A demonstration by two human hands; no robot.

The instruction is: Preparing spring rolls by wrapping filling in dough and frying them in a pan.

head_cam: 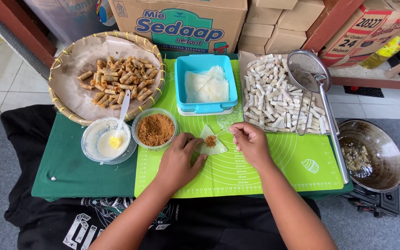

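Covering the low worktop (70, 171) is a dark green cloth, with a lime-green silicone mat (274, 171) laid over its middle and right. Cardboard boxes (274, 23) stack along the back, pale floor tiles show at the left, and grey carpet lies under the worktop. A woven bamboo tray (65, 60) lined with paper holds browned fried rolls (119, 81); a blue plastic container (181, 88) holds pale wrapper sheets, and a flat tray (244, 60) carries uncooked white rolls beneath a wire skimmer (307, 70). A wok (385, 157) sits on a burner at the right.

Both forearms reach in from below. The left hand (178, 159) lies palm-down, its fingers pressing the near-left edge of a triangular wrapper (210, 140) that bears a dab of brown filling, flat on the mat near the bowl of brown crumbs (155, 129). The right hand (251, 141) has its grip pinched closed on the wrapper's right corner.
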